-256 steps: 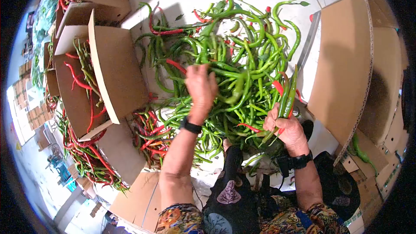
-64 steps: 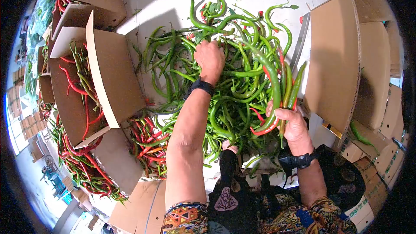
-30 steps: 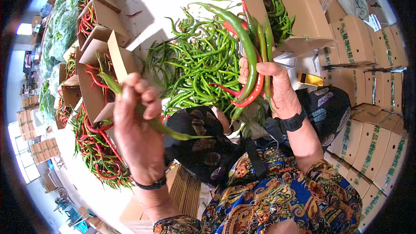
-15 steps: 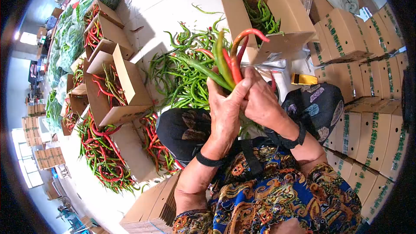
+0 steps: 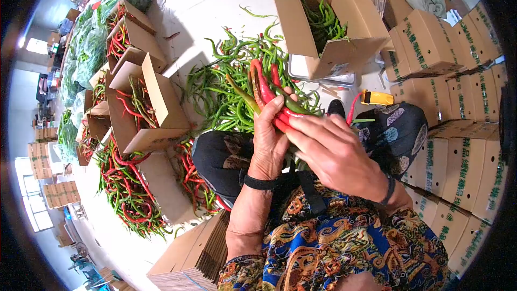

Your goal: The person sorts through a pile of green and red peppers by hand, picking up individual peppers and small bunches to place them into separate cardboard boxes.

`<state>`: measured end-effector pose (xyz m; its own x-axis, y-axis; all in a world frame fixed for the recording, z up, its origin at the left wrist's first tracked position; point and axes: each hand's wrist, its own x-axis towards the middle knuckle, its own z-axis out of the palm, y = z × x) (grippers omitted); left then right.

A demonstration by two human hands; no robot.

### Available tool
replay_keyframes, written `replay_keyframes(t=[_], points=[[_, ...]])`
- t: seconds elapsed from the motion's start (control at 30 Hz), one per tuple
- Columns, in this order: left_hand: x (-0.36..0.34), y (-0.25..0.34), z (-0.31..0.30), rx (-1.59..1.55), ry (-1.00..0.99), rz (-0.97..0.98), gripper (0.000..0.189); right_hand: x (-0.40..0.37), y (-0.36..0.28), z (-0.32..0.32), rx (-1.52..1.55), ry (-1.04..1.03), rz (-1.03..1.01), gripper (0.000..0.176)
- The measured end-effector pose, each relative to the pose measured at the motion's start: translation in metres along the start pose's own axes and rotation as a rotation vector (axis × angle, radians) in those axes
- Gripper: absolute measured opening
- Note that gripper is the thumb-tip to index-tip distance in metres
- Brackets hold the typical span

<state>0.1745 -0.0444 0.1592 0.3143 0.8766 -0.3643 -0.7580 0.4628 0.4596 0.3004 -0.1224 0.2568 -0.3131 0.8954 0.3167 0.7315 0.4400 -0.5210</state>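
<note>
My left hand point(image 5: 269, 137) is closed around a small bunch of chili peppers point(image 5: 264, 83), mostly red with some green, their curved ends pointing away from me. My right hand point(image 5: 342, 153) lies across the near ends of the bunch, fingers together and pressed on the peppers. Past its knuckles a red pepper point(image 5: 352, 109) and a green stem stick out; the palm is hidden. Beyond the hands a loose pile of green chili peppers point(image 5: 231, 97) covers the floor. An open carton point(image 5: 350, 56) with green peppers inside stands behind it.
Open cartons point(image 5: 156, 143) holding red and green peppers stand at left, beside a heap of mostly red peppers point(image 5: 129, 199). Flattened cardboard point(image 5: 188, 253) is stacked near my left elbow. Closed cartons point(image 5: 458, 172) are piled at right. A yellow object point(image 5: 378, 97) lies beyond my right knee.
The bunch has come lower and now tilts leftward. My right hand has shifted from gripping beside the left to lying over the near ends. More of the red pepper beyond it shows.
</note>
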Motion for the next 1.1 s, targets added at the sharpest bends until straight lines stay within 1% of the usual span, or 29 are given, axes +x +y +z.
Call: replay_keyframes(t=[0.07, 0.1, 0.13, 0.17, 0.23, 0.27, 0.33, 0.37, 0.4, 0.43, 0.47, 0.53, 0.57, 0.67, 0.7, 0.73, 0.83, 0.9, 0.93, 0.97, 1.0, 1.03, 1.07, 1.1], points=[[0.001, -0.001, -0.004, -0.075, -0.003, -0.042, 0.029, -0.004, -0.008, -0.021, 0.17, 0.043, -0.048, 0.036], [0.001, -0.001, -0.004, -0.05, 0.006, -0.046, 0.03, -0.006, -0.01, -0.03, 0.216, 0.073, 0.014, 0.036], [0.0, 0.0, -0.004, -0.025, 0.013, -0.047, 0.031, -0.008, -0.007, -0.035, 0.238, 0.103, 0.053, 0.029], [-0.002, 0.0, 0.001, 0.044, -0.035, 0.018, 0.036, -0.009, -0.004, -0.037, 0.275, 0.12, 0.122, 0.026], [-0.008, -0.003, 0.008, 0.1, -0.008, 0.037, 0.041, -0.008, 0.002, -0.031, 0.324, 0.166, 0.245, 0.019], [-0.009, -0.004, 0.01, 0.117, -0.006, 0.031, 0.042, -0.005, 0.005, -0.023, 0.339, 0.143, 0.268, 0.019], [-0.011, -0.009, 0.009, 0.144, -0.069, 0.046, 0.043, 0.003, 0.011, -0.003, 0.365, 0.1, 0.32, 0.02], [-0.013, -0.011, 0.004, 0.124, -0.111, 0.009, 0.042, 0.006, 0.017, 0.007, 0.357, 0.055, 0.304, 0.027], [-0.014, -0.014, -0.002, 0.103, -0.152, -0.025, 0.041, 0.009, 0.023, 0.013, 0.316, -0.026, 0.303, 0.041], [-0.014, -0.015, -0.006, 0.102, -0.107, -0.082, 0.042, 0.009, 0.027, 0.02, 0.254, -0.032, 0.297, 0.046], [-0.014, -0.016, -0.007, 0.015, -0.091, -0.101, 0.043, 0.011, 0.029, 0.026, 0.193, -0.04, 0.287, 0.052], [-0.014, -0.019, -0.011, -0.16, -0.063, -0.14, 0.047, 0.013, 0.028, 0.039, 0.074, 0.006, 0.215, 0.05], [-0.013, -0.02, -0.015, -0.165, -0.117, -0.112, 0.055, 0.013, 0.028, 0.043, 0.013, 0.028, 0.182, 0.05], [-0.008, -0.024, -0.022, -0.072, -0.121, -0.044, 0.062, 0.01, 0.029, 0.044, 0.047, -0.07, 0.206, 0.039], [-0.008, -0.024, -0.018, -0.072, -0.111, 0.001, 0.068, 0.009, 0.031, 0.045, 0.119, -0.11, 0.289, 0.027], [-0.005, -0.028, -0.02, -0.076, -0.124, 0.043, 0.072, 0.009, 0.033, 0.046, 0.107, -0.095, 0.283, 0.025], [-0.004, -0.028, -0.019, -0.135, -0.158, 0.022, 0.076, 0.012, 0.031, 0.048, 0.03, -0.073, 0.295, 0.018], [-0.002, -0.028, -0.025, -0.15, -0.21, -0.017, 0.078, 0.013, 0.037, 0.052, 0.157, -0.063, 0.357, 0.017], [-0.001, -0.029, -0.028, -0.182, -0.211, -0.039, 0.074, 0.014, 0.04, 0.053, 0.224, -0.061, 0.389, 0.016], [0.002, -0.031, -0.032, -0.169, -0.218, -0.06, 0.071, 0.015, 0.043, 0.053, 0.447, -0.037, 0.459, 0.015], [0.004, -0.032, -0.034, -0.155, -0.227, -0.083, 0.069, 0.015, 0.051, 0.052, 0.569, -0.049, 0.498, 0.016], [0.003, -0.034, -0.033, -0.157, -0.203, -0.065, 0.063, 0.017, 0.057, 0.049, 0.644, -0.071, 0.58, 0.016], [0.005, -0.036, -0.036, -0.16, -0.229, -0.062, 0.053, 0.02, 0.061, 0.046, 0.718, -0.092, 0.661, 0.016], [0.006, -0.038, -0.037, -0.154, -0.206, -0.078, 0.048, 0.023, 0.061, 0.044, 0.825, -0.081, 0.661, 0.019]])
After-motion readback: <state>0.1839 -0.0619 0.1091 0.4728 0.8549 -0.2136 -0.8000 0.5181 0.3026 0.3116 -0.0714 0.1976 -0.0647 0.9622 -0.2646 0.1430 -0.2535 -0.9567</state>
